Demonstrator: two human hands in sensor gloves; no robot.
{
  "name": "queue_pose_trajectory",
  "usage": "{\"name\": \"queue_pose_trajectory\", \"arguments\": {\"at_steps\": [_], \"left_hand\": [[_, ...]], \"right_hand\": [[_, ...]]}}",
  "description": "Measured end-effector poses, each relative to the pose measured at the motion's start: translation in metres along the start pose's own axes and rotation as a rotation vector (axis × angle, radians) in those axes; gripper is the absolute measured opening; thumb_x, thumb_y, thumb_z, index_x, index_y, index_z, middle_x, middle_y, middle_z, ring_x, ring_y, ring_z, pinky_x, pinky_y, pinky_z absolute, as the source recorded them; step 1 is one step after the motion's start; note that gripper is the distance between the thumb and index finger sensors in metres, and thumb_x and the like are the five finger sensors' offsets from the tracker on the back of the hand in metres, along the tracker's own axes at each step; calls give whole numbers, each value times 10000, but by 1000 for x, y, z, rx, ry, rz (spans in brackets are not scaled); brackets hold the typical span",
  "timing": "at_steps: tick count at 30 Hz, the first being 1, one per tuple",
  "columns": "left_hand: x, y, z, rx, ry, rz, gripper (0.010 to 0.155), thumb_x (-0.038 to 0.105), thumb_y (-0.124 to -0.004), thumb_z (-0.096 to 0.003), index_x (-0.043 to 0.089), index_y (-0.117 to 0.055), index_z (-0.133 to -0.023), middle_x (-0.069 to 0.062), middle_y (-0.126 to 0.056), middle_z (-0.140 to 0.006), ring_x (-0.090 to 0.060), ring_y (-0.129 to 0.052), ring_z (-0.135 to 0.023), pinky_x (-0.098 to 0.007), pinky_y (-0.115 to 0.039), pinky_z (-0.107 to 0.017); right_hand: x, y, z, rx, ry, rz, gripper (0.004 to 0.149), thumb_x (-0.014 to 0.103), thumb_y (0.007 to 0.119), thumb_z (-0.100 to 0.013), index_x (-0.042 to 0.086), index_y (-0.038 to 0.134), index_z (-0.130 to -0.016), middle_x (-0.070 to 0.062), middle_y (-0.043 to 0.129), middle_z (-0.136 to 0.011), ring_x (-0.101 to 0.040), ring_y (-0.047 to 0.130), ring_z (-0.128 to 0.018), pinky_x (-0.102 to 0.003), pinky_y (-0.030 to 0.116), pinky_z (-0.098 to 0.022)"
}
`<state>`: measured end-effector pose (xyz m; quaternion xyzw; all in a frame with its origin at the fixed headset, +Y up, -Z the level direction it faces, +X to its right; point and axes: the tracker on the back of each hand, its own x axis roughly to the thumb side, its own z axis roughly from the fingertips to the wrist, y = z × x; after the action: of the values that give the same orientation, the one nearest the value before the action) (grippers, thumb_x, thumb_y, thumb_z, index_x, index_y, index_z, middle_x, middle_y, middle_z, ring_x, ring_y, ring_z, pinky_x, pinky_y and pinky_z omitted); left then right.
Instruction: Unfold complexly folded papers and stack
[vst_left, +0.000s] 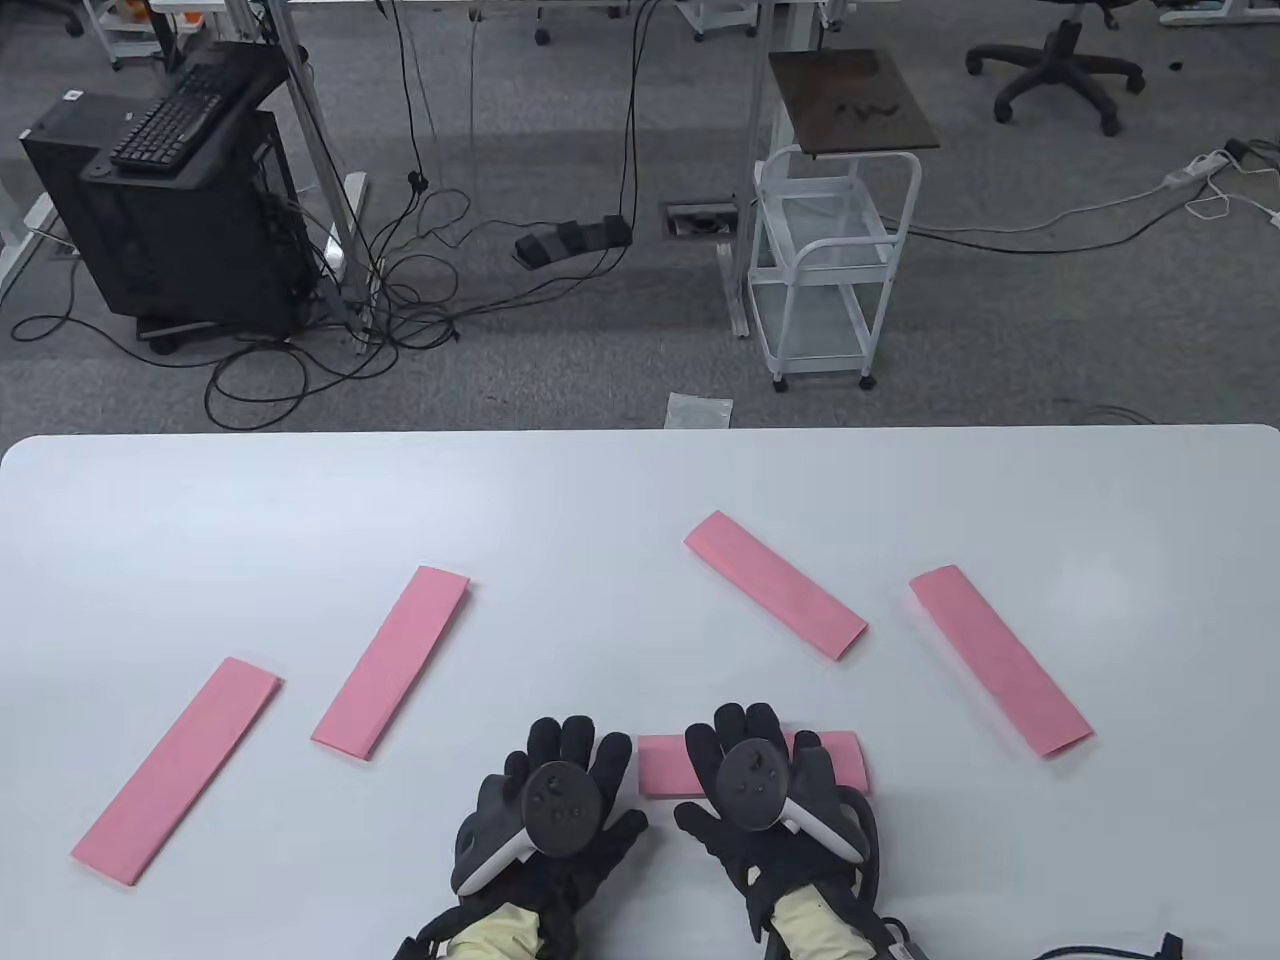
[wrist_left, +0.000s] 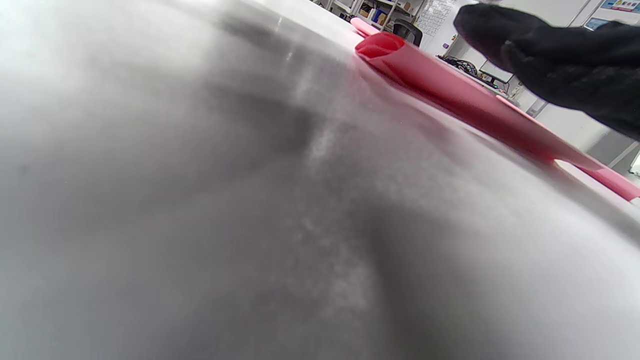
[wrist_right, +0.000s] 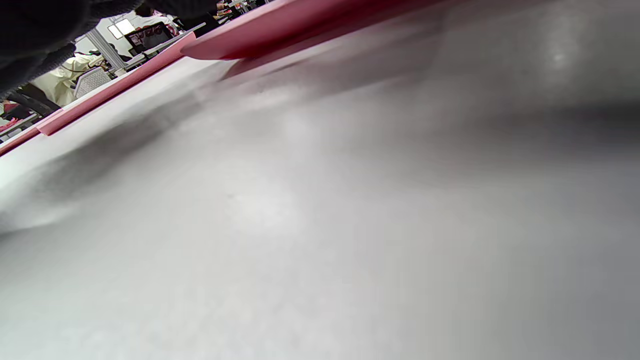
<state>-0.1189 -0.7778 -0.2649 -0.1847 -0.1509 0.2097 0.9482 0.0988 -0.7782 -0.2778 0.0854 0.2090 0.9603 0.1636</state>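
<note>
table view: five folded pink strips on the bench (vst_left: 200, 520). right hand (vst_left: 765, 790) lies flat, fingers straight, on the nearest strip (vst_left: 845, 758); left hand (vst_left: 555, 800) relaxed on the bench, holding nothing, just beside its end. risk: strip slides under flat fingers, or a hasty pull at a crease tears it.

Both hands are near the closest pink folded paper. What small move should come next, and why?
Probably the right hand should pinch an edge of the nearest folded paper and lift its top flap. It already rests on that paper, which lies folded; the left hand lies beside it.
</note>
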Motion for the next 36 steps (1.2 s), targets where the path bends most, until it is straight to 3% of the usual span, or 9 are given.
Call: {"name": "queue_pose_trajectory", "arguments": {"at_steps": [5, 10, 18, 31, 36], "left_hand": [[1, 2, 2, 12, -6, 5, 718, 538, -531, -600, 313, -93, -1122, -23, 135, -1132, -330, 214, -964, -554, 73, -660], [0, 5, 2, 31, -11, 22, 717, 538, -531, -600, 311, -97, -1124, -24, 132, -1134, -331, 213, -965, -554, 72, -660], [-3, 5, 3, 25, -4, 44, 716, 537, -531, -600, 311, -98, -1124, -24, 130, -1133, -330, 213, -965, -554, 71, -661], [-3, 6, 5, 33, -7, 45, 714, 535, -530, -601, 310, -100, -1125, -26, 129, -1134, -331, 214, -964, -554, 70, -663], [-2, 6, 5, 29, -12, 46, 713, 535, -530, -601, 311, -101, -1124, -27, 128, -1135, -332, 213, -964, -553, 69, -663]], "right_hand": [[-4, -7, -2, 13, 11, -21, 764, 544, 641, -505, 398, 138, -1062, 108, -29, -1151, -157, -155, -1000, -499, -133, -655], [-14, -28, -26, 124, 110, 16, 883, 498, 756, -457, 433, 78, -1019, 108, -47, -1131, -151, -180, -993, -505, -154, -652], [-27, -34, -60, 338, 288, 25, 899, 456, 785, -429, 423, 101, -1011, 121, -47, -1130, -182, -118, -1021, -519, -135, -664], [-23, -33, -60, 285, 237, 16, 763, 404, 712, -494, 343, 194, -1051, 13, 32, -1141, -289, -9, -1026, -559, -2, -723], [-14, -31, -60, 246, 138, 82, 736, 339, 690, -515, 217, 219, -1068, -158, 93, -1124, -450, 67, -988, -644, 173, -729]]}}
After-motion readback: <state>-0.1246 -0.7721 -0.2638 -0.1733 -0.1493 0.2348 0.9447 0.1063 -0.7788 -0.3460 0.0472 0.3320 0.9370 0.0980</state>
